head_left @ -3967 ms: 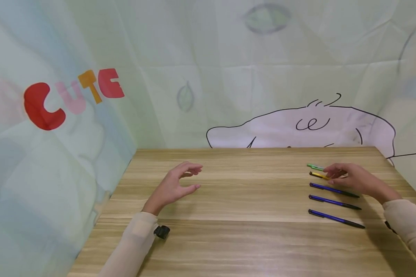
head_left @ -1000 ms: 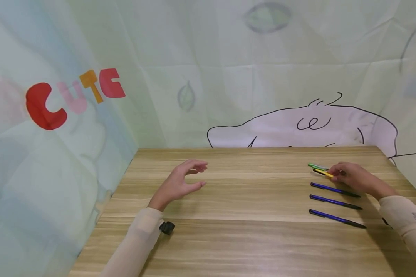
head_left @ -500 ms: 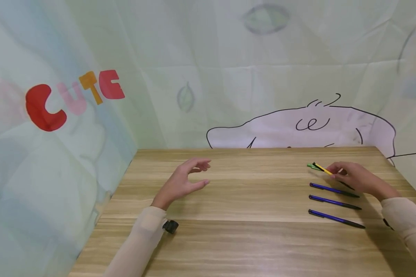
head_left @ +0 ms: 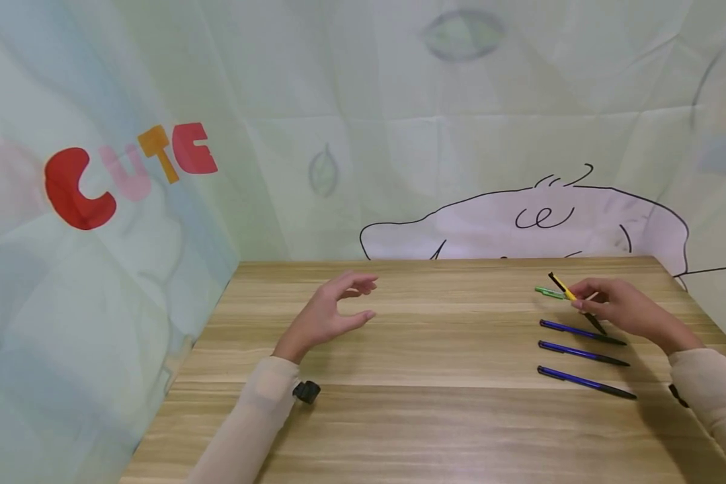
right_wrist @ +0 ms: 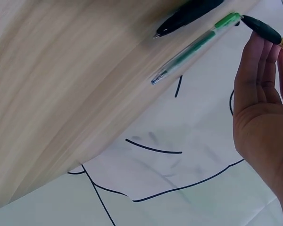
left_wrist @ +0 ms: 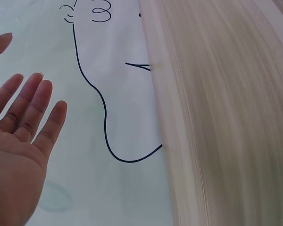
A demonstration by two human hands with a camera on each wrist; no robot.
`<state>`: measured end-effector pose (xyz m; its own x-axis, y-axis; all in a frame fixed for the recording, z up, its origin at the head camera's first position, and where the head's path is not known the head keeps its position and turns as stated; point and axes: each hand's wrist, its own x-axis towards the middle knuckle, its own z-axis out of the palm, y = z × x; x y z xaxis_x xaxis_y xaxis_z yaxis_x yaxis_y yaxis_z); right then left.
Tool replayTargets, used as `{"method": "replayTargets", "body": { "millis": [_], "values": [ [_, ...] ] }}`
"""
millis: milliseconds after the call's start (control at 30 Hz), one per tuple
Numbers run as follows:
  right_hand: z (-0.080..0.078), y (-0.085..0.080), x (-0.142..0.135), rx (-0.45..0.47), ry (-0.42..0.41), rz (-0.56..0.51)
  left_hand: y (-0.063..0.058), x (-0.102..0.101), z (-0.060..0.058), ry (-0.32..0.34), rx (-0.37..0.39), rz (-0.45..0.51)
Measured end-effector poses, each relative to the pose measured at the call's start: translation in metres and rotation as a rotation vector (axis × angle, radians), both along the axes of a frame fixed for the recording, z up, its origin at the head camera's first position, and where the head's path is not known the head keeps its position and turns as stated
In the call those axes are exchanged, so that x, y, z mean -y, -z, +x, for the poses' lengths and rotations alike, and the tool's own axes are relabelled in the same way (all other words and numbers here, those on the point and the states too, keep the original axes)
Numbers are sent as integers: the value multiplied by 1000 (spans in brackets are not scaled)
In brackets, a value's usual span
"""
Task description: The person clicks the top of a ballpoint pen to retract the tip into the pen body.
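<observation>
My right hand [head_left: 632, 312] pinches a yellow pen [head_left: 560, 285] between thumb and fingers at the table's back right. The pen is tilted, its black clip end up and its dark grip slanting down towards the blue pens. In the right wrist view the dark tip end [right_wrist: 262, 29] pokes out beyond the fingers. Just behind lies a green pen [head_left: 547, 292] with a see-through barrel [right_wrist: 193, 49], partly hidden by the hand in the head view. My left hand [head_left: 323, 316] hovers over the table's left part, fingers and thumb apart and holding nothing.
Three blue pens with black grips lie in a column in front of the right hand: a far one [head_left: 565, 328], a middle one [head_left: 571, 350] and a near one [head_left: 575, 380]. The wooden table [head_left: 429, 430] meets a printed cloth backdrop [head_left: 399, 154] at its back edge.
The yellow pen, lying in the row with my right hand on it 4 seconds ago, is now raised and turned steeper. My left hand has drifted right and slightly away from me.
</observation>
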<state>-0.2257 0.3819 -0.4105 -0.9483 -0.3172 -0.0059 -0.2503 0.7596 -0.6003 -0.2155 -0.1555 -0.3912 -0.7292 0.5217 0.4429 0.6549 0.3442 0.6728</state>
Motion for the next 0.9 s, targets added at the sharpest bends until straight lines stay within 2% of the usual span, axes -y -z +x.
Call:
{"method": "replayTargets", "body": {
  "millis": [367,733,900],
  "values": [
    [8,-7,10,105,26,-148,-2,-11,-3,20,-26,4],
    [19,-20,22,124,51,-268,-6,-27,-6,47,-20,19],
    [25,-24,30,118,37,-319,-5,-34,-8,50,-27,16]
  ]
}}
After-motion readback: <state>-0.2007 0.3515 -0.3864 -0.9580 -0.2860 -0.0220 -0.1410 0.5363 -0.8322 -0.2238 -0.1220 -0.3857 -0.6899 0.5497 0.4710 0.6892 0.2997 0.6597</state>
